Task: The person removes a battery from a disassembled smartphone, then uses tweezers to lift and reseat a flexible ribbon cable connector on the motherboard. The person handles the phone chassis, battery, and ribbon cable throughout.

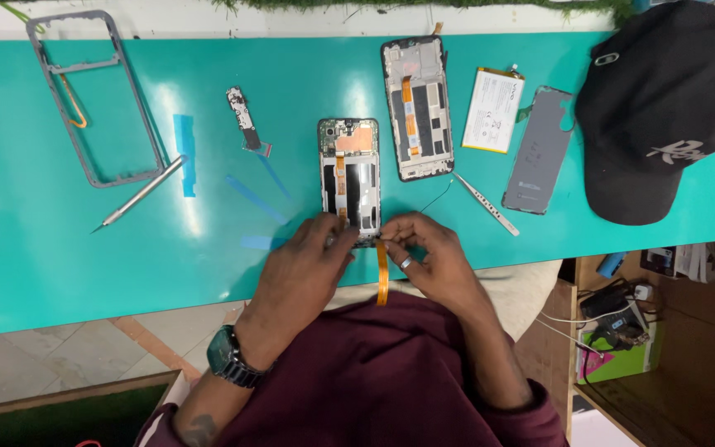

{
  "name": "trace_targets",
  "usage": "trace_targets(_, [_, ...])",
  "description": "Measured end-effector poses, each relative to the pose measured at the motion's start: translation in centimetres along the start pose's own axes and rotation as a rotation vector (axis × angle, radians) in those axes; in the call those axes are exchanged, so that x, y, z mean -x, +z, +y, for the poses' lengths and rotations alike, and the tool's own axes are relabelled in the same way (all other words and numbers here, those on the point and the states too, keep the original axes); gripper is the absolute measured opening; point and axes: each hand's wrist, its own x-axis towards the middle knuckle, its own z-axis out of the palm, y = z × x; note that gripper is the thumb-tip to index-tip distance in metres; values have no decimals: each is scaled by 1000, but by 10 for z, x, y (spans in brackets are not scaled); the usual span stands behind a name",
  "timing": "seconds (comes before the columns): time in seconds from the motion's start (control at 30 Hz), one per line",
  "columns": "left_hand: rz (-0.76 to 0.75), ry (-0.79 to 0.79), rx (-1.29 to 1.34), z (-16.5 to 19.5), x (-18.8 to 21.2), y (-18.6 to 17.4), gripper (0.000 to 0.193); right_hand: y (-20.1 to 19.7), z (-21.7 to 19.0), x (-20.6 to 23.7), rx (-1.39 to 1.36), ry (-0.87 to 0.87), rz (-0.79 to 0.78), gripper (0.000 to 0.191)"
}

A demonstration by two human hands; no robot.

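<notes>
Your hands meet at the near end of the opened phone lying on the teal bench. Your left hand presses its fingers on the phone's near left corner, grasping nothing I can make out. Your right hand pinches the orange flex cable, which hangs from the phone's near edge toward you. Right of the phone lie a second opened phone, tweezers, a battery and a black cap. Left of it rests a metal tool.
</notes>
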Motion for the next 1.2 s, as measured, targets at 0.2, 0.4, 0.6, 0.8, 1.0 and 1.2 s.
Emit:
trace_targets(0.2, [80, 9, 132, -6, 16, 17, 31, 0, -13, -7, 162, -109, -43, 22])
trace_targets(0.4, [109, -7, 218, -13, 23, 23, 23, 3, -17, -11, 223, -113, -59, 22])
trace_targets(0.6, [137, -17, 282, -17, 25, 25, 20, 4, -17, -12, 242, -90, -69, 23])
trace_targets(0.8, [134, 12, 256, -19, 25, 26, 25, 5, -18, -11, 224, -38, -58, 23])
trace_targets(1.0, [147, 35, 249, -21, 26, 27, 25, 9, -22, -10, 227, -24, -46, 22])
trace_targets(1.2, [132, 46, 231, -23, 29, 31, 26, 16, -27, -8, 284, -67, -8, 25])
